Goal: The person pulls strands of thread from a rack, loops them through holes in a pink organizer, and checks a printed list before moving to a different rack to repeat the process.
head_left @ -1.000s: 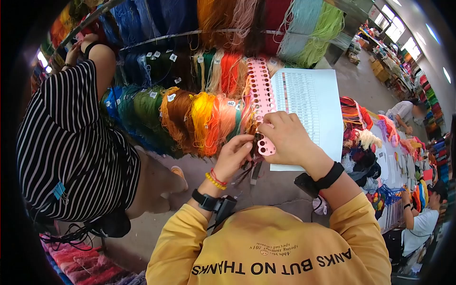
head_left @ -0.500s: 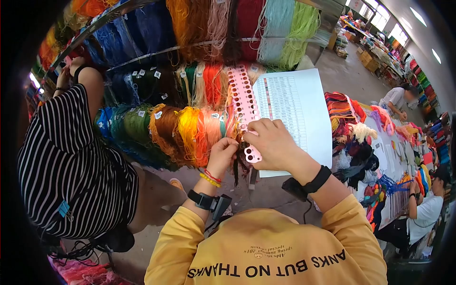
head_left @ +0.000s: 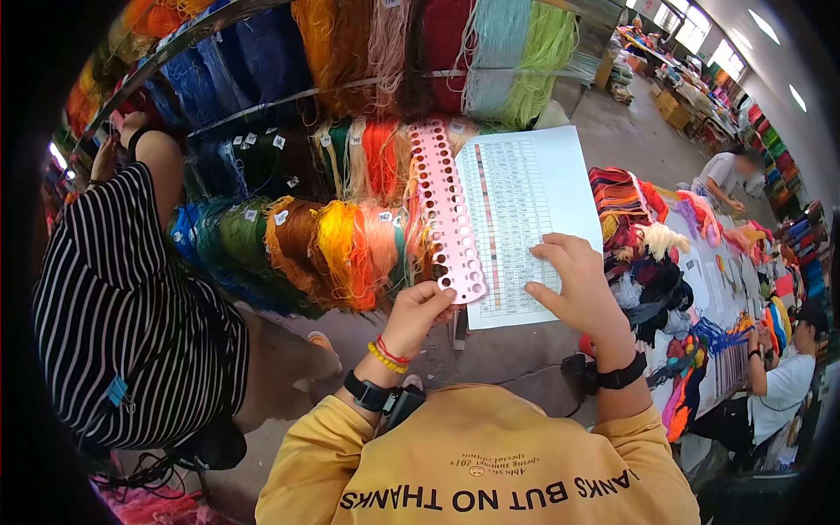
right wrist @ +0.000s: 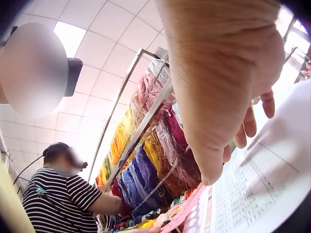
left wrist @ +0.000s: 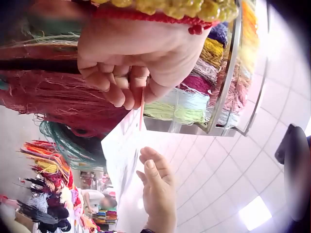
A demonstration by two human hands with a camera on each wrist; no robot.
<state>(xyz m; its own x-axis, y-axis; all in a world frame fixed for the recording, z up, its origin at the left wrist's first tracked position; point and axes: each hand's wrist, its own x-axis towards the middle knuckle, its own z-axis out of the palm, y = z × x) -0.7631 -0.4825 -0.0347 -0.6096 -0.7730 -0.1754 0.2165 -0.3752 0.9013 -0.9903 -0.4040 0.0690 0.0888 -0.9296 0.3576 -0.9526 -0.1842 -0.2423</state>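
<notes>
A long pink thread card (head_left: 448,214) with rows of round holes stands along the left edge of a printed sheet (head_left: 560,179). My left hand (head_left: 416,315) pinches the card's lower end between thumb and fingers. In the left wrist view, the sheet sticks out beyond the left hand's fingertips (left wrist: 127,99), with the card seen nearly edge-on. Over the sheet's lower right part is my right hand (head_left: 579,284), its fingers loosely extended beside the printed table. The right wrist view has the same fingers close over the paper, with the pink card at its edge.
Hanging thread skeins (head_left: 337,249) in many colours fill the racks ahead and to the left. A person in a striped shirt (head_left: 131,315) stands close on my left. On the right, a long table (head_left: 704,302) carries piles of yarn, with two people beside it.
My right hand has come off the card's lower end and moved right over the sheet, its fingers spreading. The left hand has shifted from the dark threads onto the card's lower end.
</notes>
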